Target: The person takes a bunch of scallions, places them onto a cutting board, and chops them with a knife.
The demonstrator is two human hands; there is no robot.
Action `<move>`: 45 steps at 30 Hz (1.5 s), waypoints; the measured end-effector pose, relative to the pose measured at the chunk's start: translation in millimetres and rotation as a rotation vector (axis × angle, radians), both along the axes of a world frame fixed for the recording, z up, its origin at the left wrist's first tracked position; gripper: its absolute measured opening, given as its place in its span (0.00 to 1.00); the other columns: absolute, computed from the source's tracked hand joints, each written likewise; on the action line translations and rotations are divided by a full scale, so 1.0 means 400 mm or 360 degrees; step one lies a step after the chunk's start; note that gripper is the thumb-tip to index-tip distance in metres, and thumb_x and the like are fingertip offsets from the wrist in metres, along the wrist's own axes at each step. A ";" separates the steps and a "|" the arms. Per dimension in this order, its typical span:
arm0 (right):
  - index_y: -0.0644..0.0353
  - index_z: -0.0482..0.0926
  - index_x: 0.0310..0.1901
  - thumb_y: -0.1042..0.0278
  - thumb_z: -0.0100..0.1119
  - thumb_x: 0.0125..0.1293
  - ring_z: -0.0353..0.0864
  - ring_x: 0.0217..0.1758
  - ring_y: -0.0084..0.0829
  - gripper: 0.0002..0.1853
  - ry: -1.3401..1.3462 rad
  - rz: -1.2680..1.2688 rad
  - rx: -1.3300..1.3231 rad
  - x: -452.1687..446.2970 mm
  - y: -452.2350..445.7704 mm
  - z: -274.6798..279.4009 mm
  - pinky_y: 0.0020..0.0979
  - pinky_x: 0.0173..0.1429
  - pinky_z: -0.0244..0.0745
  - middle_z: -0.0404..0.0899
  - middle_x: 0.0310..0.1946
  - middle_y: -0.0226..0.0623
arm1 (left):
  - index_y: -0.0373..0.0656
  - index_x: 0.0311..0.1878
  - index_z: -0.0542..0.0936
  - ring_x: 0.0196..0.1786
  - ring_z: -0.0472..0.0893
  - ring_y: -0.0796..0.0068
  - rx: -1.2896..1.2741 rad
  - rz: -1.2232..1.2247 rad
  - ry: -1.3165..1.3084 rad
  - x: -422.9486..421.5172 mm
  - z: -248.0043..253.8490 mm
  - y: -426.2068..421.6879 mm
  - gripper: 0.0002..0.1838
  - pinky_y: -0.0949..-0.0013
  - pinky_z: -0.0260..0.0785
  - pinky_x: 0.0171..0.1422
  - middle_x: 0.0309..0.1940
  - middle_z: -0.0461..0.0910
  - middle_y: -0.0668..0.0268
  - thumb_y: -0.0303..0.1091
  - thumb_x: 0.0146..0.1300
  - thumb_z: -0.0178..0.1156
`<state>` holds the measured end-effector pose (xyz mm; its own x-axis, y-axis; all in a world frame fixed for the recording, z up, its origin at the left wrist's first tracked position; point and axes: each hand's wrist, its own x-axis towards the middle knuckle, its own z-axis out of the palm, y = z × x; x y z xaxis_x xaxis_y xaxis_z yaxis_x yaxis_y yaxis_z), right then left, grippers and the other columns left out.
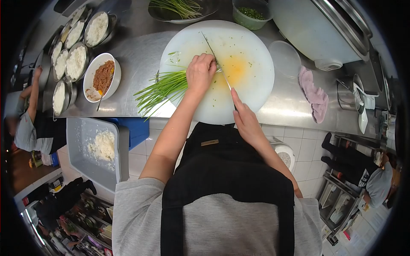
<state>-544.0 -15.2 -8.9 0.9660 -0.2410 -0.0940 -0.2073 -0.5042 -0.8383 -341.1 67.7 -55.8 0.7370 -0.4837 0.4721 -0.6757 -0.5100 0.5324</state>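
My left hand [200, 73] presses a bunch of green onions [168, 85] down on a round white cutting board [252, 91], its fingers curled over the cut end. The long green tops fan out to the left, past the board's rim. In my right hand [247, 117] is the handle of a kitchen knife [224, 73]. The blade slants up and away, right beside my left fingertips. Small green bits and an orange stain mark the board around the blade.
Bowls of rice [76, 62] and a bowl of brown minced food [103, 77] stand at left. Behind the board are a pan of greens [181, 9] and a tub of chopped greens [251, 15]. A pink cloth [314, 94] lies at right. A grey bin [79, 145] sits below; several people work nearby.
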 end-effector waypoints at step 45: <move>0.51 0.52 0.76 0.77 0.47 0.70 0.74 0.38 0.53 0.34 -0.0008 -0.0016 -0.0048 -0.004 0.014 0.024 0.44 0.50 0.69 0.72 0.33 0.54 | 0.40 0.33 0.77 0.36 0.76 0.56 -0.0138 -0.0057 0.0028 0.006 -0.010 0.002 0.04 0.57 0.70 0.40 0.31 0.78 0.60 0.25 0.54 0.61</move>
